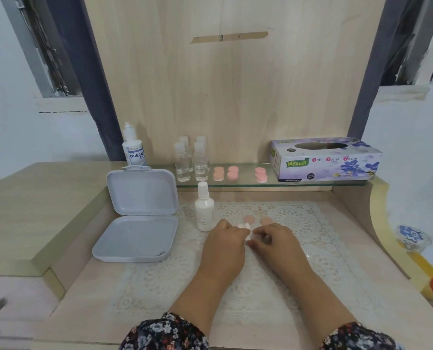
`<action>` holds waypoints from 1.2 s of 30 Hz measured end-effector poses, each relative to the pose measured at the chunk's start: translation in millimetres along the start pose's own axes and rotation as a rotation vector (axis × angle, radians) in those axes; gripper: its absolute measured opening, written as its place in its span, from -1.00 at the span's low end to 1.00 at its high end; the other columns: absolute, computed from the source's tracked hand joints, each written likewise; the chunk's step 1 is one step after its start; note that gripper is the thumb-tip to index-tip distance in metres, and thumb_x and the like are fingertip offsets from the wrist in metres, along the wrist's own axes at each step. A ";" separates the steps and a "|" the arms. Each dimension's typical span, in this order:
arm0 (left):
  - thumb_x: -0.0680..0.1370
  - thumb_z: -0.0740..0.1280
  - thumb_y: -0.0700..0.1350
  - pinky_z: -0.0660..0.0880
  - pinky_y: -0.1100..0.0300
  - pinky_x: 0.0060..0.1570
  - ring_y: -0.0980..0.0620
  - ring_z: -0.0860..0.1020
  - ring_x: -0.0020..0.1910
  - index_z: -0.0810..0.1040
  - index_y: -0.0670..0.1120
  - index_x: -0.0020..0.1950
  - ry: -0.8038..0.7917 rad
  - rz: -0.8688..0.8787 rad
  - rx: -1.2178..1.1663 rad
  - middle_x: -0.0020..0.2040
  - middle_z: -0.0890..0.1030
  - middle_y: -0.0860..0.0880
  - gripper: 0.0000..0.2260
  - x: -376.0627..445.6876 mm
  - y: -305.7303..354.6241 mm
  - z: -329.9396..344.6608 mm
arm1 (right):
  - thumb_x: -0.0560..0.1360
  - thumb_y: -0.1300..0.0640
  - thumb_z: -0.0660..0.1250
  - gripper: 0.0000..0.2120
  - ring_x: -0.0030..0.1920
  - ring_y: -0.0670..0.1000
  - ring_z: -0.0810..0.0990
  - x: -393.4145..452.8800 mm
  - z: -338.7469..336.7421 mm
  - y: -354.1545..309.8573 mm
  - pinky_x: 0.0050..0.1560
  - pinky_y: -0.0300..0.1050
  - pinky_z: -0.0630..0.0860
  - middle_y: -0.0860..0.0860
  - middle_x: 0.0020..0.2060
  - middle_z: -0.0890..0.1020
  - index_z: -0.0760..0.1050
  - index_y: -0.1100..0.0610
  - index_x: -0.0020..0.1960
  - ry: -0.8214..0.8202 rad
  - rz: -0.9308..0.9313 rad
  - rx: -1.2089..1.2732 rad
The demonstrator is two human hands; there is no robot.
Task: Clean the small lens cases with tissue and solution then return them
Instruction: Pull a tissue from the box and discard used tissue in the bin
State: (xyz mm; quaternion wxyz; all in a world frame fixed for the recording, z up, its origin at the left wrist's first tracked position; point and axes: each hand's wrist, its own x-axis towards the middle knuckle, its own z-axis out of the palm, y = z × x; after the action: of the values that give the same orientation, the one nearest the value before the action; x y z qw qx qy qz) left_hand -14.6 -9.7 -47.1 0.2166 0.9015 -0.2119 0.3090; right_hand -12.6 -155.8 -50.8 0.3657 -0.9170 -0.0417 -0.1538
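Note:
My left hand (226, 238) and my right hand (273, 237) meet over the lace mat (311, 238), fingers curled. Between them shows a crumpled white tissue (244, 226), gripped by the left fingers. My right fingers pinch something small beside it that I cannot make out. Two pink lens-case caps (249, 219) (266, 220) lie on the mat just beyond the hands. A small white solution bottle (204, 208) stands left of the hands. More pink lens cases (225, 173) (261, 174) sit on the glass shelf (245, 181).
An open grey box (139, 223) lies at the left. On the shelf stand a Dream Eye bottle (134, 147), several clear small bottles (191, 160) and a Mysoft tissue box (324, 159). A raised wooden ledge (33, 210) flanks the left.

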 end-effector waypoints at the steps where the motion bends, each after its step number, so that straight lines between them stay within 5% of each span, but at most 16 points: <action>1: 0.14 0.53 -0.37 0.40 0.28 -0.56 0.06 0.44 -0.42 0.64 -0.07 -0.28 -0.005 0.019 0.020 -0.45 0.45 0.02 -0.72 0.9 1.2 -0.2 | 0.46 -0.05 0.39 -0.79 0.00 -0.07 0.49 0.4 0.3 -0.1 0.04 -0.15 0.46 -0.16 -0.11 0.57 0.64 0.01 0.03 0.003 0.001 -0.006; 3: 0.16 0.53 -0.37 0.42 0.28 -0.49 0.03 0.48 -0.38 0.66 -0.08 -0.14 -0.027 0.017 0.061 -0.37 0.50 -0.01 -0.66 1.5 4.0 1.4 | 0.46 -0.07 0.40 -0.78 0.00 -0.08 0.47 0.4 0.1 -1.4 0.02 -0.18 0.43 -0.15 -0.10 0.57 0.63 0.01 0.04 0.002 0.000 -0.020; 6: 0.51 0.29 -0.29 0.44 0.18 -0.11 -0.04 0.49 -0.06 0.52 -0.06 0.24 -0.134 -0.143 -0.005 0.00 0.49 -0.08 -0.68 3.6 5.1 3.1 | 0.45 -0.09 0.41 -0.75 0.01 -0.08 0.45 -1.5 -1.8 -3.7 0.01 -0.19 0.39 -0.14 -0.09 0.56 0.62 0.02 0.05 -0.009 0.010 -0.015; 9: 0.59 0.21 -0.22 0.45 0.18 -0.02 -0.01 0.48 -0.03 0.50 0.00 0.10 -0.113 -0.356 -0.277 0.03 0.48 -0.06 -0.83 8.7 2.7 3.6 | 0.46 -0.04 0.41 -0.74 0.02 -0.08 0.44 -1.7 -2.9 -3.6 0.06 -0.17 0.40 -0.13 -0.07 0.56 0.62 0.03 0.10 -0.024 0.018 -0.022; 12: 0.57 0.25 -0.24 0.39 0.38 -0.03 0.14 0.47 -0.06 0.48 0.04 -0.01 0.113 -0.478 -0.444 0.00 0.52 -0.04 -0.84 11.1 0.3 -1.1 | 0.45 -0.04 0.42 -0.73 0.05 -0.07 0.45 -1.4 -4.9 -4.5 0.11 -0.13 0.42 -0.14 -0.05 0.55 0.62 0.03 0.11 -0.039 0.032 -0.021; 15: 0.54 0.30 -0.28 0.35 0.47 -0.04 0.24 0.44 -0.07 0.57 -0.04 0.07 0.159 -0.298 -0.363 -0.01 0.54 -0.01 -0.81 5.7 4.6 -0.3 | 0.44 -0.03 0.42 -0.77 0.02 -0.06 0.48 -2.8 -5.9 -6.5 0.09 -0.10 0.46 -0.14 -0.08 0.57 0.62 0.01 0.06 -0.048 0.050 0.017; 19: 0.51 0.19 -0.24 0.49 0.11 -0.12 -0.02 0.49 -0.11 0.56 -0.08 0.08 -0.032 -0.110 -0.271 -0.09 0.54 -0.09 -0.77 5.2 12.8 5.4 | 0.43 0.02 0.38 -0.91 -0.22 -0.02 0.53 -5.1 -6.9 -7.4 -0.22 -0.12 0.48 -0.08 -0.31 0.55 0.51 0.00 -0.21 -0.029 0.049 0.073; 24: 0.51 0.21 -0.29 0.49 0.06 -0.14 -0.06 0.47 -0.12 0.50 -0.07 0.17 -0.177 -0.071 -0.122 -0.03 0.47 -0.10 -0.73 5.0 14.4 4.1 | 0.43 0.15 0.42 -0.70 -0.15 -0.16 0.55 -8.5 -18.6 -13.3 -0.18 -0.29 0.46 -0.14 -0.18 0.57 0.46 -0.14 0.07 -0.105 0.153 0.258; 29: 0.21 0.52 -0.31 0.17 0.34 -0.43 0.07 0.37 -0.39 0.58 -0.09 -0.15 -0.114 0.162 0.069 -0.38 0.43 0.01 -0.70 3.8 17.3 2.7 | 0.48 0.22 0.32 -0.52 -0.07 -0.26 0.53 -7.8 -19.5 -16.6 -0.17 -0.36 0.39 -0.19 -0.08 0.59 0.34 -0.05 0.35 -0.109 0.200 0.303; 33: 0.21 0.42 -0.40 0.18 0.27 -0.43 0.05 0.27 -0.37 0.54 -0.11 -0.09 -0.129 0.148 0.011 -0.35 0.41 -0.04 -0.66 3.9 16.9 5.2 | 0.46 0.27 0.32 -0.45 -0.08 -0.19 0.56 -7.9 -19.5 -16.3 -0.11 -0.27 0.46 -0.09 -0.11 0.63 0.28 0.00 0.38 -0.092 0.231 0.316; 36: 0.43 0.26 -0.36 0.21 0.17 -0.28 -0.02 0.32 -0.21 0.47 -0.13 0.11 -0.159 0.080 0.037 -0.15 0.41 -0.07 -0.71 5.0 21.4 5.1 | 0.43 0.31 0.33 -0.43 -0.06 -0.15 0.57 -7.9 -18.1 -14.8 -0.07 -0.20 0.49 -0.08 -0.11 0.64 0.28 0.02 0.39 -0.078 0.247 0.339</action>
State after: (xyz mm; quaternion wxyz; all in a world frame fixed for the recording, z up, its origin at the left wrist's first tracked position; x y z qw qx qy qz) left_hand -19.6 -31.0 -41.9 0.1698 0.9179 -0.2584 0.2489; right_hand -27.5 -157.0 -31.1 0.5289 -0.8458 0.0316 -0.0630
